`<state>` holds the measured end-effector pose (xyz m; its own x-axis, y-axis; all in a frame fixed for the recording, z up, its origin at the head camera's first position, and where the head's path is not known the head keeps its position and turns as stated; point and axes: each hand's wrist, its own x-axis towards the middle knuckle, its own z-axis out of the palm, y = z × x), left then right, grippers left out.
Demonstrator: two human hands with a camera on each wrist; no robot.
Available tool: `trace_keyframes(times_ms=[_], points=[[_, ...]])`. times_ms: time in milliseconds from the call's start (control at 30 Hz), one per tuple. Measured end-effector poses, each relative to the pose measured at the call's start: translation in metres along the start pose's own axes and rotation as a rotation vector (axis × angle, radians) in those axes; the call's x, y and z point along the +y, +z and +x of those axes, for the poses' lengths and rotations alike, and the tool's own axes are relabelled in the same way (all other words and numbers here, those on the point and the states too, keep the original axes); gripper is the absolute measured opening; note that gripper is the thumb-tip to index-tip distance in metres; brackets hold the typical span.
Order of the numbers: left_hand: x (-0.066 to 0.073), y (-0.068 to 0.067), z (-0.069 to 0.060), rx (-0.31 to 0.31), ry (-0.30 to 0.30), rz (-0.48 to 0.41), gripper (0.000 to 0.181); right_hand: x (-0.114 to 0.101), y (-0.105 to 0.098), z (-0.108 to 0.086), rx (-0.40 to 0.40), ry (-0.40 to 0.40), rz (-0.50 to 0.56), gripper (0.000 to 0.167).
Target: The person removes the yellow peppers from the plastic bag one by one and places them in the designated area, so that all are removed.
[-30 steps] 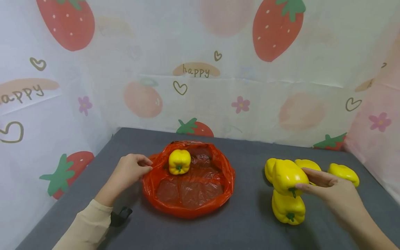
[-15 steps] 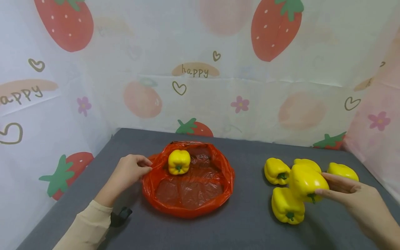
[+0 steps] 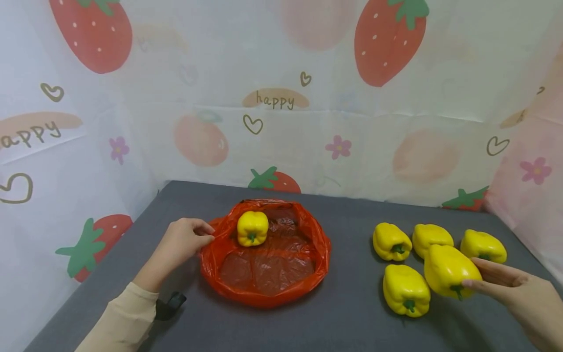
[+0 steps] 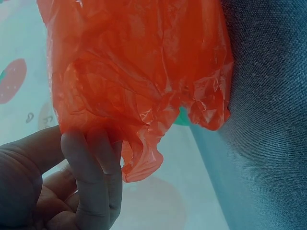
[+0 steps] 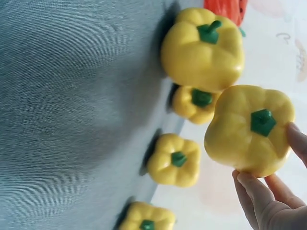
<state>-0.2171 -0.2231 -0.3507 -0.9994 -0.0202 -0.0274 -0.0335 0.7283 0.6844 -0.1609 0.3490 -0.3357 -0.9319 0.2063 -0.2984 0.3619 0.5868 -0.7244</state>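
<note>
A red plastic bag (image 3: pixel 264 299) stands with its mouth spread wide on the grey cloth. Inside it, toward the back left, sits a yellow bell pepper (image 3: pixel 252 228). My left hand (image 3: pixel 184 244) pinches the bag's left rim between thumb and fingers; the left wrist view shows the red film (image 4: pixel 139 57) gathered at the fingertips. On the right, my right hand (image 3: pixel 519 291) holds another yellow bell pepper (image 5: pixel 249 129) by its side, above the cloth, stem toward me. Close to its left rests a bell pepper (image 3: pixel 406 291) on the table.
Behind the held pepper lie three more yellow bell peppers, one at the left (image 3: pixel 391 241), a middle pepper (image 3: pixel 432 238) and a right pepper (image 3: pixel 484 246). A printed fabric backdrop (image 3: pixel 374 127) encloses the table's back and sides. A dark strap (image 3: pixel 170 305) sits under the left wrist.
My right hand has carried its bell pepper rightward and down, away from above the front pepper, uncovering the peppers behind. The left hand and the bag have stayed put.
</note>
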Motion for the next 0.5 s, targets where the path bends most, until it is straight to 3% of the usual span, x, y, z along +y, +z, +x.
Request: trace_keyframes(times_ms=[500], points=[[0.001, -0.001, -0.002, -0.004, 0.000, -0.005, 0.021, 0.027, -0.003, 0.019, -0.001, 0.108, 0.032, 0.104]])
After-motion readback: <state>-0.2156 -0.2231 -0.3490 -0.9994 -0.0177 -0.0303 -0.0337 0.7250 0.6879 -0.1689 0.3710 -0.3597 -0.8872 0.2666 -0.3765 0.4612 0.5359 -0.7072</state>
